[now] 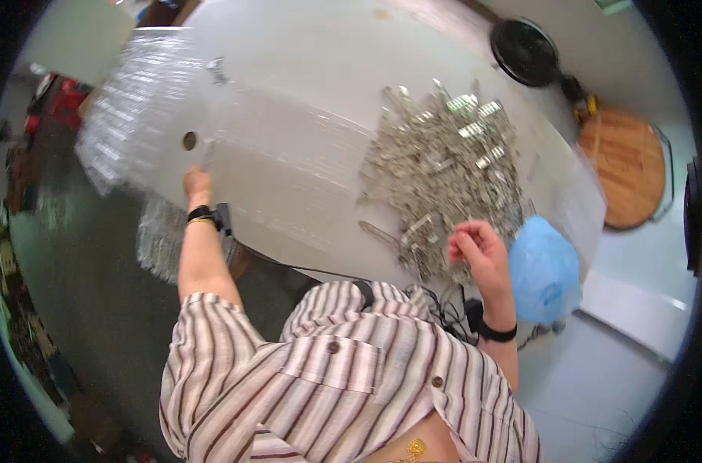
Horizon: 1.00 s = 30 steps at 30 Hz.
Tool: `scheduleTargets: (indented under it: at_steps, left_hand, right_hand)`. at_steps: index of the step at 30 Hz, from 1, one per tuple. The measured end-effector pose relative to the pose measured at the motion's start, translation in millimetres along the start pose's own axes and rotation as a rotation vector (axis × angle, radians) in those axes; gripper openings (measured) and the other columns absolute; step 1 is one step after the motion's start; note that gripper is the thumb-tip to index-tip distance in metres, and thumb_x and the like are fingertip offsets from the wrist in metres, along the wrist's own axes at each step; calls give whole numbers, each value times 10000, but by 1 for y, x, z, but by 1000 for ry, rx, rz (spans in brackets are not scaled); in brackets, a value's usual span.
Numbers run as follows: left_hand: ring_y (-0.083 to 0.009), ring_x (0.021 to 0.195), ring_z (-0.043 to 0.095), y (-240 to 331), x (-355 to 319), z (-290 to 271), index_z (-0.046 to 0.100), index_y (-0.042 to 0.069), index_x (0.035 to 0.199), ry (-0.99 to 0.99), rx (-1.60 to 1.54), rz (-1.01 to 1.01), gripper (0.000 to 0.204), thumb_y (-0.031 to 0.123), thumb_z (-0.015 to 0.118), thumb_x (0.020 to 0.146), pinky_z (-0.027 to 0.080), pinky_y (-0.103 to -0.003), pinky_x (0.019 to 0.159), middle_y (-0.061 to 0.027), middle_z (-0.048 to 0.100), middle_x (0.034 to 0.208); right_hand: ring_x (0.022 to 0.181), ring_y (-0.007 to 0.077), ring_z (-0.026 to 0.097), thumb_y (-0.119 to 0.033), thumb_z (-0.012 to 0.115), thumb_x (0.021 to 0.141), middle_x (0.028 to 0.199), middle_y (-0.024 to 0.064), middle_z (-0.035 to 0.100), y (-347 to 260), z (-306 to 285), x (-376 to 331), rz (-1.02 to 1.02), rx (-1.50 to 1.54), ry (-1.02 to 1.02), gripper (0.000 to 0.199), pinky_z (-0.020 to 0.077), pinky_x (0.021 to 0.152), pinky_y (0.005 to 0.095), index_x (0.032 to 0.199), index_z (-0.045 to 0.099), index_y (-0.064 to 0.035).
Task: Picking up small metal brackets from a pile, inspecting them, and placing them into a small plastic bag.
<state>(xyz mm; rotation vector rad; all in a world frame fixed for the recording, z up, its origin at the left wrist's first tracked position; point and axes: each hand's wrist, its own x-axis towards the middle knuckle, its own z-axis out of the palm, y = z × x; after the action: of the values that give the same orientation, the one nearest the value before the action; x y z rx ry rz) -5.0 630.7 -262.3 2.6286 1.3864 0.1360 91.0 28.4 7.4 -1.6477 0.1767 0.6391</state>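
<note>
My left hand [197,185] reaches far out at the left end of a clear plastic tray [281,131] that lies flat on the white table. Its fingers are closed beside a thin pale strip [209,153]; whether they grip it is too blurred to tell. My right hand [482,253] is raised over the near edge of a heap of small clear and silvery pieces [443,162]. Thumb and fingers are curled toward each other there, and I cannot make out anything between them. One longer piece [380,231] lies at the heap's near left.
Stacked clear plastic trays [138,108] overhang the table's left edge. A blue plastic bag [545,270] hangs right of my right hand. Cables [443,309] run along the near edge. A round wooden stool top [622,170] and a black round object [524,52] stand beyond the table.
</note>
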Motion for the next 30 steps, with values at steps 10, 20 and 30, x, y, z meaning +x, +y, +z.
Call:
scheduleTargets:
  at_steps: [10,20,30]
  left_hand:
    - [-419,1057,584,51,-28,-49,619,-50,1052,148,-51,85,331,160,544,808,456,-471,936,-250,636,1034]
    - [-108,773,615,206,-221,-81,653,-24,1026,-596,-840,423,164,93,608,920,509,-250,714,-23,652,855]
    - [-126,670,575,268,-335,-97,670,-16,968,-778,-652,637,145,94,613,894,479,-273,645,-99,636,750]
  right_hand:
    - [779,110,636,-138,584,976,912,60,668,-4,-105,-25,-154,32,308,161,534,679,247,1078,589,-14]
    - [771,102,632,-156,589,974,899,54,665,41,-170,-32,-135,129,351,155,523,674,236,1046,602,-19]
    - [682,108,622,-145,612,907,809,58,662,147,-224,18,59,-25,320,141,502,548,247,970,608,-19]
